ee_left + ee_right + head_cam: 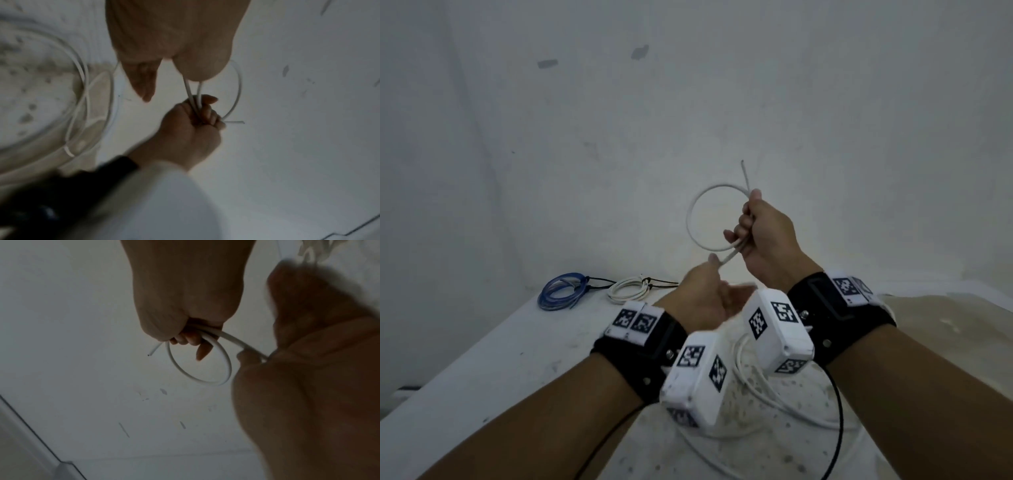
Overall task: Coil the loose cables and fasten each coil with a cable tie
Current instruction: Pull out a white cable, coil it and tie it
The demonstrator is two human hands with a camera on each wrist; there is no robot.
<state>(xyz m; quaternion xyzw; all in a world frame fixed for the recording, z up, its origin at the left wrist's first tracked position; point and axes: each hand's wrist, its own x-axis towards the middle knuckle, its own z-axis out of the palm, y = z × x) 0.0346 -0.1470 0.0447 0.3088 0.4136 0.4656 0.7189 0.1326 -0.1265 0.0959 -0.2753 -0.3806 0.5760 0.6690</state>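
Note:
A white cable (690,219) makes one round loop in the air in front of the wall. My right hand (748,222) grips the loop where its strands cross, and the cut end (743,168) sticks up past the fist. Just below, my left hand (714,265) pinches the trailing strand between thumb and finger. In the right wrist view the loop (226,363) hangs under my right fist (185,331). The left wrist view shows the strands (190,94) running from my left thumb into that fist. The rest of the cable (760,387) lies loose on the surface below.
Two tied coils lie at the back of the white table (482,359): a blue one (561,291) and a white one (628,289), each with a black tie. A round speckled disc (774,445) lies under the loose cable. A thin black lead (839,411) hangs off my right wrist.

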